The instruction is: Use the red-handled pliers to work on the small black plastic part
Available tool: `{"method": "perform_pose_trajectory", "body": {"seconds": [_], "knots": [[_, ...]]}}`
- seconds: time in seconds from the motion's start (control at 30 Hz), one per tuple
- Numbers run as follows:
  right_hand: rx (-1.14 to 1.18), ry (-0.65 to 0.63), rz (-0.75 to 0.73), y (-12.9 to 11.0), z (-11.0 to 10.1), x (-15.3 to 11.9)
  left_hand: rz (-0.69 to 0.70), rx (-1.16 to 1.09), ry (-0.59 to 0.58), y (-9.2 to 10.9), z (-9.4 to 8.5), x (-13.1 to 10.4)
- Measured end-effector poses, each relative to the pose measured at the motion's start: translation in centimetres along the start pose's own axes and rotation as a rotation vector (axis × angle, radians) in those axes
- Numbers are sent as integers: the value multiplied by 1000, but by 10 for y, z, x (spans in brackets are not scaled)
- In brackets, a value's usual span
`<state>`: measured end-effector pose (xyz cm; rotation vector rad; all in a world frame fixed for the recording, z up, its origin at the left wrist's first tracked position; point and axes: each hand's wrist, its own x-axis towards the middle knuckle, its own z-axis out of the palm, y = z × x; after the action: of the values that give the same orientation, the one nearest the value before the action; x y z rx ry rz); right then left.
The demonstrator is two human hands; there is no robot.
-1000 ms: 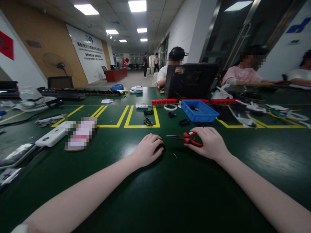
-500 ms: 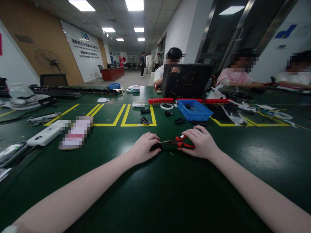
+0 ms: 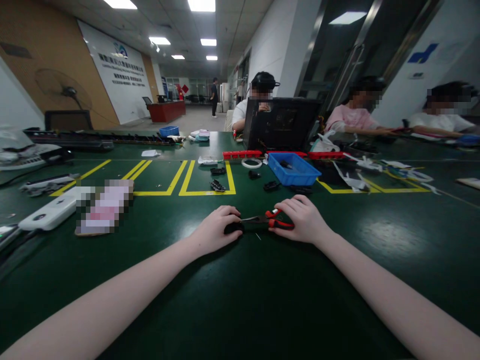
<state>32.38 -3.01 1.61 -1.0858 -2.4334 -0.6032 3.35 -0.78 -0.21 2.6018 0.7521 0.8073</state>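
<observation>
Red-and-black-handled long-nose pliers (image 3: 281, 224) are gripped by my right hand (image 3: 304, 220), their jaws pointing left. My left hand (image 3: 214, 229) is closed around a small black part (image 3: 233, 228), mostly hidden by the fingers. The pliers' tip reaches the black part at my left fingertips; whether the jaws bite on it I cannot tell. A thin light sliver (image 3: 258, 236) lies on the green table (image 3: 262, 300) just below the pliers.
Beyond my hands stand a blue tray (image 3: 292, 172), several small black parts (image 3: 217, 185) and a white ring (image 3: 251, 163). To the left lie a white power strip (image 3: 52, 210) and a blurred pinkish object (image 3: 107, 207). A person (image 3: 240, 112) sits behind a black case (image 3: 281, 122).
The view has turned slightly right, so the scene sits further left. Both hands keep their hold, with the pliers still reaching the black part.
</observation>
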Motion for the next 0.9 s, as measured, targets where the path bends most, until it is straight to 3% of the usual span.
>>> {"method": "perform_pose_trajectory", "body": {"seconds": [0.57,0.9], "knots": [[-62,8,47,-5,1,0,-8,26,-17,-4,0,1],[-145,-97,84,-12,1,3,29,116,2,-3,1,-1]]}}
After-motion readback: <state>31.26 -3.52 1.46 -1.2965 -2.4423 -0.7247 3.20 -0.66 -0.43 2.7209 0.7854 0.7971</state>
